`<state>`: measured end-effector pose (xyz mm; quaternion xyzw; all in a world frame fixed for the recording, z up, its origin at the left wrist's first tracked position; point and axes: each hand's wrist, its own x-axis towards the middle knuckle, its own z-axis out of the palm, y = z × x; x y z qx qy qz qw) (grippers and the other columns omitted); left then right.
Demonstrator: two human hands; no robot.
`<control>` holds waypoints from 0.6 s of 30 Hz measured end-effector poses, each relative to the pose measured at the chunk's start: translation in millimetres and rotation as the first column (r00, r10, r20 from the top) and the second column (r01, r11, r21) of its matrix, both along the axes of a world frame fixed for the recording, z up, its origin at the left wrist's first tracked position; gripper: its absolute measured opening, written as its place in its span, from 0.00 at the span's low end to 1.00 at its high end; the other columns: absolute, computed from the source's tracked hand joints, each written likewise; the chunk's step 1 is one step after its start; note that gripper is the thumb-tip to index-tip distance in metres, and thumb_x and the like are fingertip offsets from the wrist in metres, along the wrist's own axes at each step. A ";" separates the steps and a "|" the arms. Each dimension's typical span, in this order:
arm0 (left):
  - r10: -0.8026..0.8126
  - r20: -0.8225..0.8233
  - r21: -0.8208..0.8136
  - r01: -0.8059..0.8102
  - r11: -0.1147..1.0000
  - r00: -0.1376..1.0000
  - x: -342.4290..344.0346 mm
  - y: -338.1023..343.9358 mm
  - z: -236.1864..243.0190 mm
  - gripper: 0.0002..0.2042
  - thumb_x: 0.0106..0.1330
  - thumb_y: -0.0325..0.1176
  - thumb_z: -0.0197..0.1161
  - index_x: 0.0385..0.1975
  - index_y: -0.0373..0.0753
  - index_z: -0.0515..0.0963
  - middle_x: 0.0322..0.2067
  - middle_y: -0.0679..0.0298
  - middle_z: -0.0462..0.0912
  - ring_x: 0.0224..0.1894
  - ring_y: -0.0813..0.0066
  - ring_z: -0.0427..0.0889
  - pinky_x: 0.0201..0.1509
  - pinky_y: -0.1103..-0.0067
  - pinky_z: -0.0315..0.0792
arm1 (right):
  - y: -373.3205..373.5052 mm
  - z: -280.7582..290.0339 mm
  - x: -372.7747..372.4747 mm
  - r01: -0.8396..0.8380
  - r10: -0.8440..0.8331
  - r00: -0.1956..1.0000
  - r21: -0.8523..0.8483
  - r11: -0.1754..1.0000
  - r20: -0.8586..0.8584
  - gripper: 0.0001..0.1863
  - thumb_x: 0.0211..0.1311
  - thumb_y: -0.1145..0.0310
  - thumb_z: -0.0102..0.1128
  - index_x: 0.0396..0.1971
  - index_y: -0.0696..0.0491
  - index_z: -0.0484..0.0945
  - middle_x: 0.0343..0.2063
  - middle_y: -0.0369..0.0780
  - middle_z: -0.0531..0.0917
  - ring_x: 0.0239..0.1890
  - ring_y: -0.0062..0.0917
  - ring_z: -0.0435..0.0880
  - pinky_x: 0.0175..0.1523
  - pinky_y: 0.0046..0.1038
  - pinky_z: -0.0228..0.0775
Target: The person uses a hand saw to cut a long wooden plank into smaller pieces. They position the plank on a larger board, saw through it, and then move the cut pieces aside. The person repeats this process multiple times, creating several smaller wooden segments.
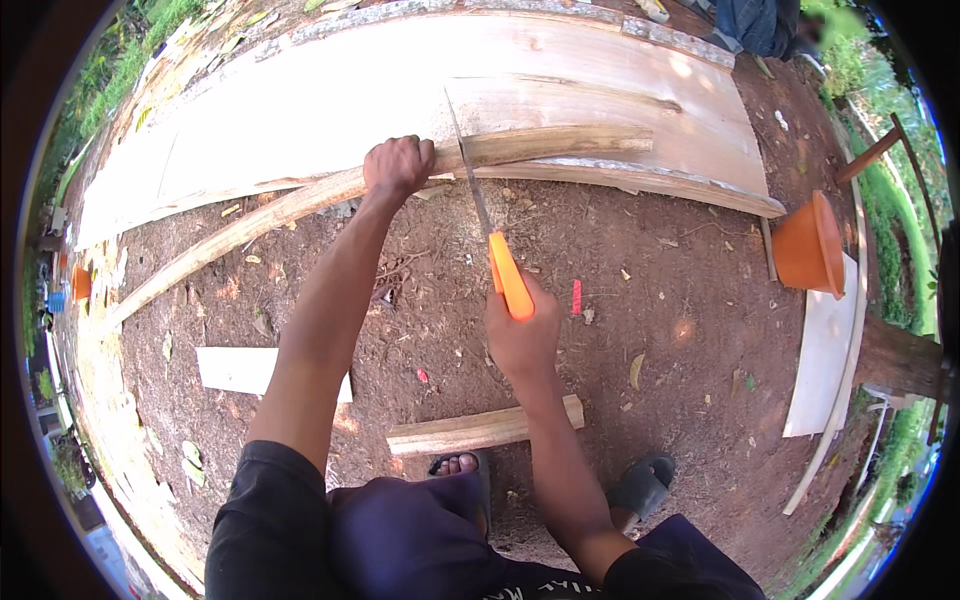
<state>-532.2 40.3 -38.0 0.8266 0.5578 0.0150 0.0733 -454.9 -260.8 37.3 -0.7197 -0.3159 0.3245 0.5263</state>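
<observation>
My left hand is closed round a long wooden pole, pressing it down near the edge of a wide pale board. One end of the pole lies over the board; the other slants down to the left toward the ground. In my right hand is the orange handle of a handsaw. Its blade crosses the pole just right of my left hand, with the tip reaching over the board. Whether the teeth sit in a cut is too small to tell.
A short wooden offcut lies on the dirt by my sandalled feet. Left of it is a pale board piece. An orange bucket stands at right, near a tree trunk. Another person in jeans is at the far right.
</observation>
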 end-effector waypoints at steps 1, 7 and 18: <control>-0.012 0.030 0.001 0.012 1.000 0.999 8.7 -5.7 3.7 0.23 0.68 0.43 0.42 0.16 0.40 0.80 0.16 0.53 0.81 0.17 0.63 0.78 0.30 0.62 0.76 | -44.8 -2.0 -4.2 0.012 -0.019 0.996 0.084 0.996 0.083 0.23 0.58 0.78 0.59 0.56 0.61 0.78 0.38 0.51 0.86 0.36 0.36 0.89 0.40 0.35 0.78; 0.020 0.062 0.053 -0.023 0.998 0.998 20.7 5.3 5.6 0.24 0.68 0.45 0.41 0.21 0.39 0.83 0.20 0.50 0.84 0.22 0.58 0.83 0.36 0.62 0.78 | -60.5 -14.9 -8.4 -0.065 0.045 0.985 0.114 0.991 0.168 0.24 0.55 0.82 0.58 0.55 0.64 0.78 0.36 0.47 0.85 0.33 0.26 0.86 0.37 0.28 0.77; -0.053 0.122 0.158 0.033 0.987 0.991 6.0 -10.4 -4.6 0.20 0.66 0.42 0.42 0.22 0.39 0.78 0.27 0.52 0.84 0.30 0.56 0.82 0.41 0.61 0.75 | -91.6 21.3 -3.2 0.000 0.000 1.000 0.039 0.999 0.008 0.26 0.58 0.80 0.58 0.59 0.64 0.76 0.30 0.41 0.85 0.28 0.14 0.81 0.34 0.23 0.75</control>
